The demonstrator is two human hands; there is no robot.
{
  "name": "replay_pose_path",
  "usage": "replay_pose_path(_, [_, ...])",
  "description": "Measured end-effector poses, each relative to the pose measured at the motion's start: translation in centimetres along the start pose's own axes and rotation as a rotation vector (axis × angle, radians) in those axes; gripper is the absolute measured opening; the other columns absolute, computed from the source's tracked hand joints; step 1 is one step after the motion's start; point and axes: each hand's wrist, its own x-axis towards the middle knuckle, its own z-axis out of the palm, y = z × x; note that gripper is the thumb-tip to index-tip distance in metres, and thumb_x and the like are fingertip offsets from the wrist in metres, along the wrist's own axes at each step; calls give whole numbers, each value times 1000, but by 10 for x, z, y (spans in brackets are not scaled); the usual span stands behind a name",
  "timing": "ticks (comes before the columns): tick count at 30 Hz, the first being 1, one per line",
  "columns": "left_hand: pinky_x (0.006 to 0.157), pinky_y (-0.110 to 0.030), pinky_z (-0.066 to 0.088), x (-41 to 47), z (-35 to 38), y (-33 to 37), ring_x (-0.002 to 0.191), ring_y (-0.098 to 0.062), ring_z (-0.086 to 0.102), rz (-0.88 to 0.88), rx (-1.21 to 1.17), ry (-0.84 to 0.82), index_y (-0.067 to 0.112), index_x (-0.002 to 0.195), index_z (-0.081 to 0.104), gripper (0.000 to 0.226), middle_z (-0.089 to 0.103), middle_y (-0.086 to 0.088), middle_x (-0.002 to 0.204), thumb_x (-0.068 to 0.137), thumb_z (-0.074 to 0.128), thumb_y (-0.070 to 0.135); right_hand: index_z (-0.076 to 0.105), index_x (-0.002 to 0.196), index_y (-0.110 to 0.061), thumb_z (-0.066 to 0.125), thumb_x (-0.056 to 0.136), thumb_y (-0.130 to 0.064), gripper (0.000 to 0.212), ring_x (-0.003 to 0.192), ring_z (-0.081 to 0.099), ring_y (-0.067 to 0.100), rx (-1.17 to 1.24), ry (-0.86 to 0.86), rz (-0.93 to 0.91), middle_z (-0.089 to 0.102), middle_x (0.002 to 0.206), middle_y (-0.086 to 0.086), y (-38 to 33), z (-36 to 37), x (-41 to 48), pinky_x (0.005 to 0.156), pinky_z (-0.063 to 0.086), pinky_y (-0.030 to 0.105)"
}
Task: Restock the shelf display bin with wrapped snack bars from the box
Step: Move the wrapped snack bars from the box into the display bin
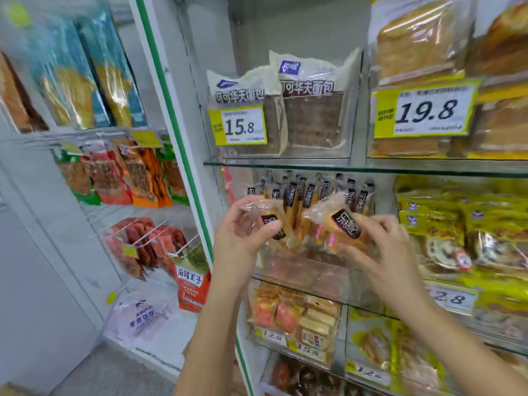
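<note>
Glass shelves (285, 163) adjoin a green-edged white upright (185, 104); wire peg racks (100, 214) stand left.

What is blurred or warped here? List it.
Head view: the hanging packets at top left are smeared; the left hand and right hand and their snack bars look soft; the 19.8 price tag reads sharp; the green post leans from the wide lens; the bin front is hazy.

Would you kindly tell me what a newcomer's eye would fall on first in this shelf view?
At centre, the left hand grips one wrapped snack bar and the right hand a second bar, in front of the clear bin where more stand upright. Upper right, a yellow price tag reading 19.8 stands out among bagged bread.
</note>
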Motion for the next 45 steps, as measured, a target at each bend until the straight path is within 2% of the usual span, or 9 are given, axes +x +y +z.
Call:
replay_pose_path(5, [64, -14, 48, 47, 5, -11, 73, -8, 57, 24, 147, -149, 28, 92, 64, 36, 64, 8, 80, 72, 76, 0, 60, 107, -30, 71, 82, -22, 29, 95, 54, 15, 10, 18, 140, 44, 106, -6, -3, 39, 39, 75, 37, 22])
replay_pose_path(9, [73, -22, 53, 83, 10, -45, 85, -5, 64, -84, 214, -170, 27, 96, 64, 35, 67, 12, 91, 73, 77, 4, 57, 119, -8, 71, 82, -34, 48, 104, 58, 25, -107, -53, 380, 56, 123, 10, 10, 75, 64, 84, 47, 31])
replay_pose_path(13, [72, -11, 49, 115, 15, -81, 99, -2, 60, -162, 304, -168, 22, 106, 62, 36, 66, 12, 100, 75, 76, 10, 53, 94, -13, 69, 82, -37, 31, 69, 55, 12, -116, -209, 556, 62, 85, 2, 19, 103, 78, 58, 43, 24])
replay_pose_path(16, [70, -12, 47, 132, 21, -104, 98, -6, 58, -178, 347, -170, 14, 110, 60, 39, 61, 14, 96, 75, 76, 9, 57, 95, -10, 67, 84, -38, 32, 72, 55, 14, -126, -257, 645, 57, 75, -3, 30, 121, 83, 55, 40, 21])
replay_pose_path(21, [88, -27, 47, 150, 23, -138, 109, -17, 59, -178, 451, -192, 10, 116, 62, 45, 65, -1, 112, 74, 78, 14, 54, 114, -6, 63, 87, -40, 44, 92, 63, 20, -200, -302, 667, 64, 102, 6, 29, 135, 100, 71, 50, 27])
replay_pose_path(30, [85, -28, 45, 173, 28, -130, 105, -23, 63, -192, 984, -337, 9, 120, 62, 46, 67, -10, 114, 90, 56, 43, 61, 99, -5, 57, 89, -47, 44, 75, 62, 18, -358, -498, 685, 56, 75, 1, 20, 146, 127, 69, 53, 29])
replay_pose_path(34, [73, -30, 46, 179, 38, -126, 87, -24, 62, -248, 1212, -489, 11, 88, 59, 42, 62, -6, 84, 90, 52, 52, 61, 95, -5, 56, 89, -49, 44, 72, 60, 20, -448, -560, 675, 59, 87, 4, 21, 148, 133, 63, 48, 28])
replay_pose_path(38, [79, -31, 45, 175, 45, -128, 107, -27, 58, -245, 1292, -553, 1, 120, 51, 51, 59, -13, 120, 92, 53, 44, 61, 105, -2, 56, 89, -49, 49, 85, 67, 22, -455, -591, 673, 61, 90, 5, 24, 144, 135, 65, 49, 29])
replay_pose_path(45, [72, -30, 48, 180, 49, -128, 89, -22, 62, -304, 1317, -547, 3, 109, 57, 44, 64, -11, 107, 91, 56, 42, 52, 128, -5, 50, 87, -59, 68, 101, 64, 22, -606, -648, 626, 53, 134, 7, 25, 137, 136, 70, 48, 29])
